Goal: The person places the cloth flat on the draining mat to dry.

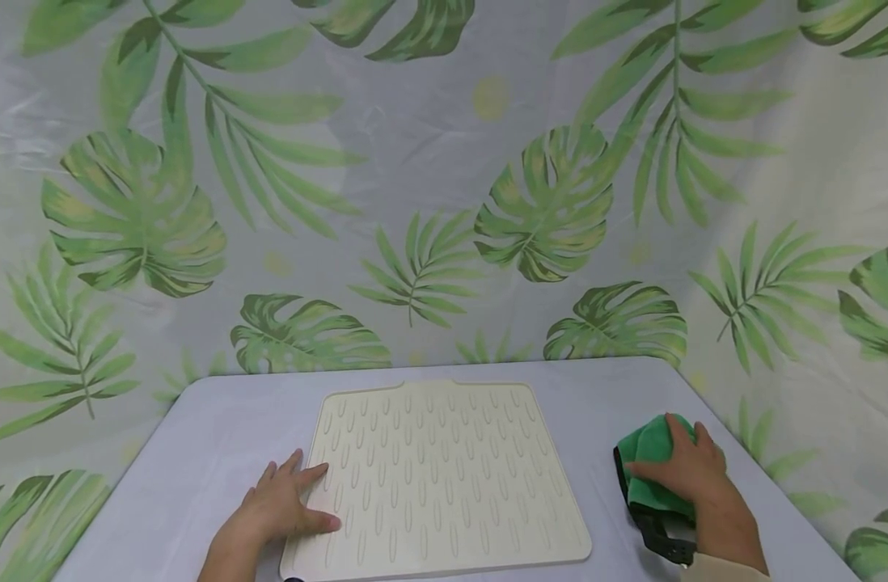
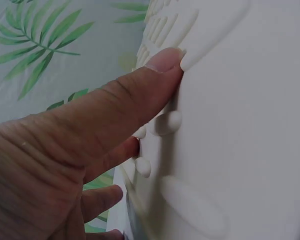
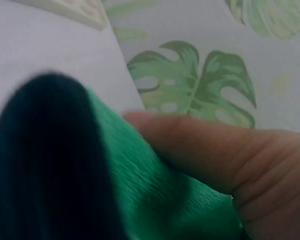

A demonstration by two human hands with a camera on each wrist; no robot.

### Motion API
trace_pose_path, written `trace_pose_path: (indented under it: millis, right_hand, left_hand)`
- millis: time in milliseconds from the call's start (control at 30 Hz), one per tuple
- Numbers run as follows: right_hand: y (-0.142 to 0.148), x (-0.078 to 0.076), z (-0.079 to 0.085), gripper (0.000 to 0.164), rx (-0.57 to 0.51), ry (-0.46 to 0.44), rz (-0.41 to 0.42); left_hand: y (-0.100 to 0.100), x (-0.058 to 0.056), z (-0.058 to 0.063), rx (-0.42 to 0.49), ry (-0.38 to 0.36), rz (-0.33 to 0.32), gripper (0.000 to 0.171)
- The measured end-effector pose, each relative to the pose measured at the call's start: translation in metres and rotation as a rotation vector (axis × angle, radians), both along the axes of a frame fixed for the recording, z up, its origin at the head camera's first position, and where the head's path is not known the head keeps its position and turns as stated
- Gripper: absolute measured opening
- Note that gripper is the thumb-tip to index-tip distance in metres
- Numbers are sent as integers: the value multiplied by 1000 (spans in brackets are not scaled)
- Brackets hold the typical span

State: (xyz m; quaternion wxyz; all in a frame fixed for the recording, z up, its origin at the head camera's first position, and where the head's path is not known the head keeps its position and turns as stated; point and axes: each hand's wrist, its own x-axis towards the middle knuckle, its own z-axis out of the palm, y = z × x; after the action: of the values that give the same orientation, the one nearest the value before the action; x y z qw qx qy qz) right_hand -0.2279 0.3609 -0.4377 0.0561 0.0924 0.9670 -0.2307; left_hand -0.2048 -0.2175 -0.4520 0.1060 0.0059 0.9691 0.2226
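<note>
The cream, roughly rectangular mat with raised ovals (image 1: 433,477), lower centre, could skid if the left hand (image 1: 276,505), spread wide against its left side, presses unevenly. The green, black-edged fabric cloth (image 1: 644,449), lower right, could slip if the right hand (image 1: 687,469) holding it loosens.

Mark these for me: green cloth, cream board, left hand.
Green cloth (image 1: 648,443): head view, upper-left part of its fabric.
Cream board (image 1: 438,477): head view, middle of its ridged face.
Left hand (image 1: 275,503): head view, back of the hand.
</note>
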Motion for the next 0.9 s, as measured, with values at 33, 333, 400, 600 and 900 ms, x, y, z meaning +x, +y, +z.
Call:
trace_pose_path:
  millis: [33,333,400,600,900]
  right_hand:
    - [0,0,-1,131,-10,-16,7]
    - [-5,1,-12,140,56,-10,45]
    - [-4,1,-15,142,43,-1,29]
    - [3,-2,-18,148,18,0,6]
    - [7,-5,-22,144,123,-7,55]
  left_hand:
    - [0,0,-1,-5,-2,-4,103]
    - [1,0,-2,-17,-6,-6,102]
    - [1,0,-1,-15,-7,-5,102]
    - [2,0,0,-5,-11,-2,101]
    - [2,1,-1,-8,-4,-6,103]
